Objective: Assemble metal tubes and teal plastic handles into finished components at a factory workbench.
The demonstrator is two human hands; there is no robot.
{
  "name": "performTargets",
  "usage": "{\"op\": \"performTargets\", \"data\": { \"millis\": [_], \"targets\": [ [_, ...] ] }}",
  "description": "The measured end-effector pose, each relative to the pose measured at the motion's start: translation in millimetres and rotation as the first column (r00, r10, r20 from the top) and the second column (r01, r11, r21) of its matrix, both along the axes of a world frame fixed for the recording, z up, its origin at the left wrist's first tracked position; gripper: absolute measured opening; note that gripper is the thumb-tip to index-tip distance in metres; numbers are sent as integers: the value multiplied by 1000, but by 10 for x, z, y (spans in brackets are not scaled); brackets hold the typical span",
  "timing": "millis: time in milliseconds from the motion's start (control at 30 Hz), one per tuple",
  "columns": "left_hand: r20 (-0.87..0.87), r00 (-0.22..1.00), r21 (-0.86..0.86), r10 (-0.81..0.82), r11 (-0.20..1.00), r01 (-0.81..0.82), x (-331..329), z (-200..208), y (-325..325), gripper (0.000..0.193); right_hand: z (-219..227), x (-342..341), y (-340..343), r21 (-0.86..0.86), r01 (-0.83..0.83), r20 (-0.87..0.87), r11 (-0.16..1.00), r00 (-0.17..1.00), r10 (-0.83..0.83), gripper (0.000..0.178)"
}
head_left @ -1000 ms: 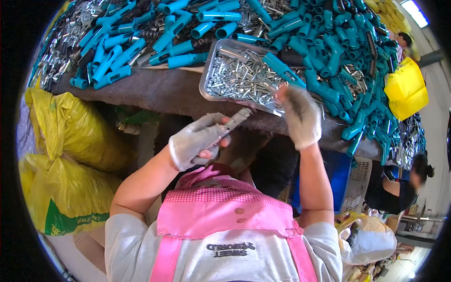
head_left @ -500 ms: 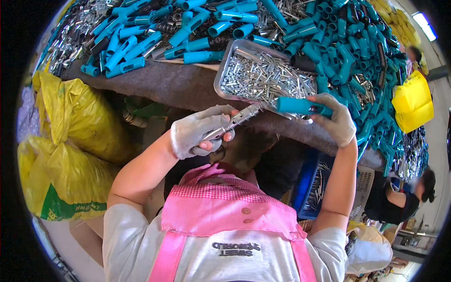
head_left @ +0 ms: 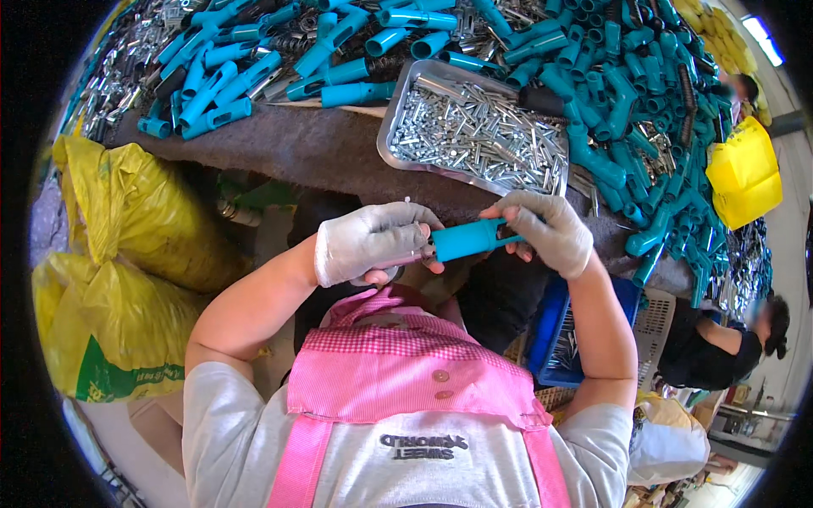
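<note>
My left hand [head_left: 373, 244], in a pale glove with bare fingertips, is closed round a silvery metal tube [head_left: 405, 256], most of it hidden by the fingers. At the tube's right end sits a teal plastic sleeve [head_left: 466, 240] with a slotted far end. My right hand [head_left: 546, 230], gloved alike, pinches that slotted end. Sleeve and tube are in line, the tube's end at or inside the sleeve; the spring on the tube cannot be seen now. Just beyond my hands lies a metal tray [head_left: 387, 140] heaped with small silvery pins [head_left: 474, 127].
Teal sleeves [head_left: 614, 102] pile up on the bench at the right and far left, among metal parts. Yellow sacks [head_left: 127, 313] stand at the left. A blue bin [head_left: 546, 326] is beside my right forearm. Another person [head_left: 720, 347] sits at the far right.
My right hand has brought the teal sleeve down and left, from over the tray's edge onto the end of the metal tube. My left hand has turned the tube closer to level.
</note>
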State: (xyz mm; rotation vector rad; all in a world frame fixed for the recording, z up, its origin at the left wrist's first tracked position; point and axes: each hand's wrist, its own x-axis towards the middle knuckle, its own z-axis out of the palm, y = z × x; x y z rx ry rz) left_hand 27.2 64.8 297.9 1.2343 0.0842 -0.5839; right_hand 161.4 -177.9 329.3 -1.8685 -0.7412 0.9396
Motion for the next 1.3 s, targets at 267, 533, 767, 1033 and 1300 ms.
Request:
{"op": "performTargets", "data": {
  "millis": [267, 533, 767, 1033, 1300],
  "targets": [
    [-23, 999, 158, -26, 987, 29, 12, -71, -43, 43, -173, -260, 126, 103, -18, 206, 995, 979, -4, 21],
    [-280, 958, -52, -64, 997, 52, 47, -128, -78, 46, -394, -400, 181, 270, -96, 438, 958, 898, -33, 24],
    [-383, 923, -225, -39, 973, -52, -48, -241, -227, 41, -448, -479, 179, 304, -49, 363, 951, 929, -68, 18],
    [-258, 964, -303, 66, 942, -145, -21, -256, -307, 41, -345, -264, 182, 266, -108, 423, 958, 906, -15, 14],
    [-267, 919, -312, 289, 877, -366, 31, -338, -248, 32, -231, 681, 152, 67, 386, 857, 920, 450, -251, 17]
  ]
}}
